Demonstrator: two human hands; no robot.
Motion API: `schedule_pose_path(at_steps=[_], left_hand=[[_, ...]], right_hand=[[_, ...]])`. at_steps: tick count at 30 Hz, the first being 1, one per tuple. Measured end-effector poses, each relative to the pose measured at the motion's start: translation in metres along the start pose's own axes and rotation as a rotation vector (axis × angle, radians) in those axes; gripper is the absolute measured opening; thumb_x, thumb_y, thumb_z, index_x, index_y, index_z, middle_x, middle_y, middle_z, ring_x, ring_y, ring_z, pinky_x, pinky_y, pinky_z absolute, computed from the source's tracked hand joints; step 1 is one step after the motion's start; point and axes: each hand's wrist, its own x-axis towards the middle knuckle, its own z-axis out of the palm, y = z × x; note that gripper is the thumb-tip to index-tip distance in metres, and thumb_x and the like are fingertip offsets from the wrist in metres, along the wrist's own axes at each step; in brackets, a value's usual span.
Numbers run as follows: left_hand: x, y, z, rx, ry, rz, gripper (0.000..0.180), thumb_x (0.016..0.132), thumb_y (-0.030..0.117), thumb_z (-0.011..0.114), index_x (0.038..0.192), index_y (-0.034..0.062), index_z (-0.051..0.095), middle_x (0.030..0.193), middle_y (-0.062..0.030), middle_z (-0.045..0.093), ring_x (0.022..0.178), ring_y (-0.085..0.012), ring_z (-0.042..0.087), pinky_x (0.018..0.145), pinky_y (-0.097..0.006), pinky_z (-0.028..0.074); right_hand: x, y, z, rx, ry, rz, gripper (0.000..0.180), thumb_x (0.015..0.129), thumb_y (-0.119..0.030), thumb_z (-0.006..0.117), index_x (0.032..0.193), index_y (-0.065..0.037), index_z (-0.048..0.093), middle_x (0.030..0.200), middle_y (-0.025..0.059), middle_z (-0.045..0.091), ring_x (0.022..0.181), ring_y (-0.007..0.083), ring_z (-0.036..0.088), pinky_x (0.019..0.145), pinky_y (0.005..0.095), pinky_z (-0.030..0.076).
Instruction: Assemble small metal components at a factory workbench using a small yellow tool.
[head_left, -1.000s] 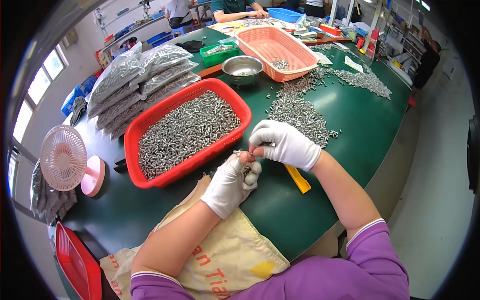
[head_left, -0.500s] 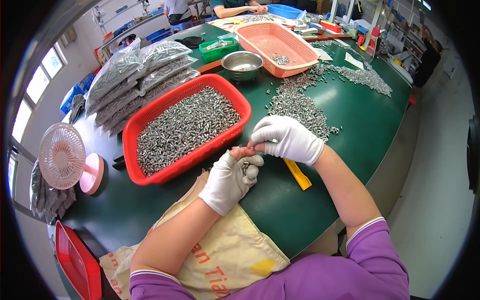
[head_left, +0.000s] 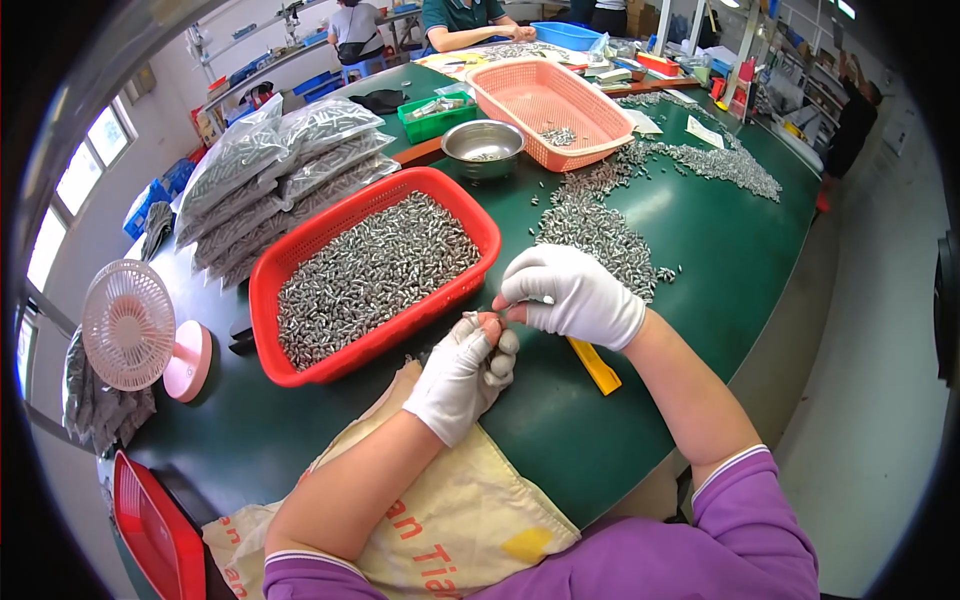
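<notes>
Both my hands wear white gloves with some bare fingertips, and they meet over the green table (head_left: 560, 450). My left hand (head_left: 455, 378) is curled closed around a few small silvery metal parts, mostly hidden by its fingers. Just to its right, the thumb and forefinger of my right hand (head_left: 578, 295) pinch together near the left fingertips; whatever they hold is too small to make out. Beyond the left hand stands a red basket (head_left: 262, 318) filled with similar metal parts. A loose pile of these parts (head_left: 600, 238) lies beyond my right hand.
A yellow strip-like tool (head_left: 597, 368) lies under my right wrist. Past the red basket are stacked bags of parts (head_left: 240, 190), a steel bowl (head_left: 484, 145), a green box (head_left: 437, 122) and a pink basket (head_left: 520, 85). A pink fan (head_left: 128, 325) stands left; printed cloth (head_left: 480, 500) lies before me.
My hands have drawn slightly apart, the right thumb and forefinger lifting away from the left fingertips. The left hand has turned and sits a little lower. The view has shifted slightly.
</notes>
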Motion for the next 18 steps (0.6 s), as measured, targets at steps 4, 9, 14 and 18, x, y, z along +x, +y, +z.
schedule_pose_path(at_steps=[4, 9, 14, 18], left_hand=[[0.001, 0.000, 0.001, -0.055, 0.021, 0.012, 0.015, 0.092, 0.022, 0.064, 0.094, 0.0125, 0.053, 0.080, -0.0018, 0.060, 0.062, -0.0094, 0.052, 0.054, -0.021, 0.040], [0.001, -0.002, 0.002, -0.038, 0.032, 0.026, 0.016, 0.092, 0.023, 0.064, 0.095, 0.0126, 0.053, 0.081, -0.0018, 0.059, 0.062, -0.0094, 0.051, 0.054, -0.021, 0.039], [0.000, -0.002, 0.000, 0.022, 0.027, 0.028, 0.017, 0.092, 0.028, 0.063, 0.097, 0.0141, 0.054, 0.083, 0.0008, 0.057, 0.064, -0.0076, 0.047, 0.058, -0.021, 0.037], [0.002, -0.003, 0.000, 0.009, 0.010, 0.026, 0.014, 0.091, 0.023, 0.065, 0.096, 0.0149, 0.055, 0.087, 0.0002, 0.057, 0.065, -0.0077, 0.047, 0.059, -0.022, 0.037]], right_hand=[[0.001, -0.003, -0.004, 0.007, -0.007, -0.012, 0.017, 0.071, -0.007, 0.077, 0.086, -0.009, 0.070, 0.087, 0.0061, 0.064, 0.081, 0.0258, 0.063, 0.072, 0.0358, 0.051], [0.001, -0.004, -0.001, -0.036, -0.013, -0.023, 0.016, 0.071, -0.006, 0.076, 0.085, -0.009, 0.070, 0.086, 0.0060, 0.064, 0.081, 0.0263, 0.063, 0.072, 0.0359, 0.051], [-0.001, 0.003, -0.004, -0.215, 0.085, 0.085, 0.012, 0.073, -0.007, 0.073, 0.083, -0.007, 0.067, 0.086, 0.0075, 0.065, 0.081, 0.0279, 0.062, 0.073, 0.0363, 0.051], [-0.013, 0.030, -0.013, -0.521, 0.285, 0.327, 0.009, 0.077, -0.018, 0.069, 0.083, -0.011, 0.070, 0.086, 0.0064, 0.064, 0.084, 0.0270, 0.062, 0.077, 0.0376, 0.051]])
